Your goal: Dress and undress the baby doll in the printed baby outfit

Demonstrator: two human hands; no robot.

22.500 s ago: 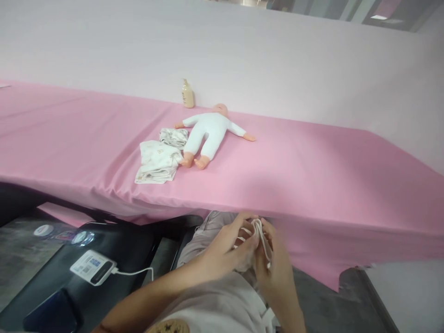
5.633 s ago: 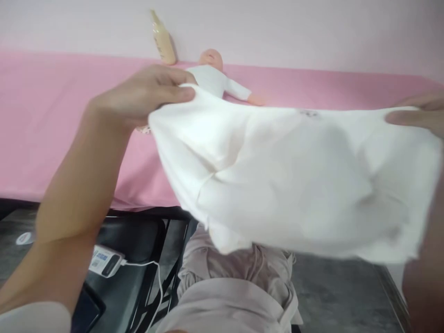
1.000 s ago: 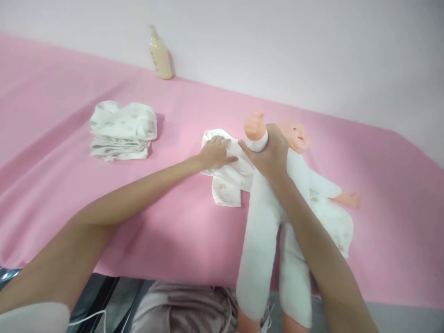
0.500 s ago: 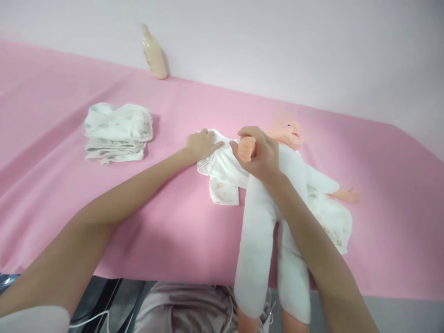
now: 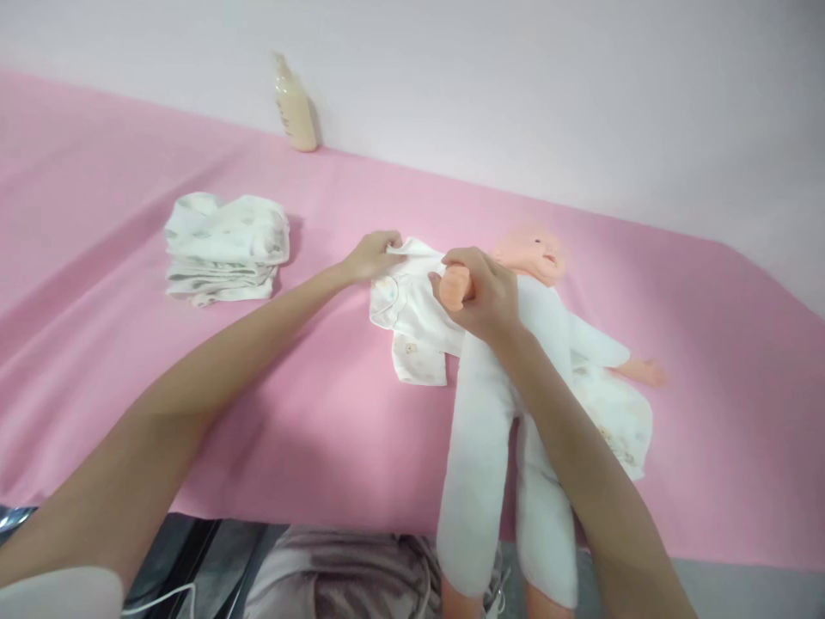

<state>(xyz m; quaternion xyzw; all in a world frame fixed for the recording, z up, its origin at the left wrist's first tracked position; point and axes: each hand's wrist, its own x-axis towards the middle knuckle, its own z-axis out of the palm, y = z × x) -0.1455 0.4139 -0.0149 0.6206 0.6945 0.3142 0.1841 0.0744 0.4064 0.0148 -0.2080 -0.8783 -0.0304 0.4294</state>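
A pale wall stands behind a table, which is covered by one pink cloth with some soft folds at the left. On it I count one doll, one shirt, one bottle and one pile of folded white fabric; how many pieces make the pile, I cannot tell.

The doll lies on its back between the person's arms, its head towards the wall and turned to the right, its two legs reaching past the near edge of the table. The right hand is closed around one forearm of the doll, and the small fist comes out of the grip. The left hand pinches the upper edge of the shirt, which is spread between the two hands, flat except for this lifted edge. One patterned part of white fabric shows also at the doll's other side, below its stretched arm; the body hides whether it joins the shirt.

The only container is the bottle, upright near the wall. It looks cream-coloured, but I cannot tell if this is the plastic or the content.
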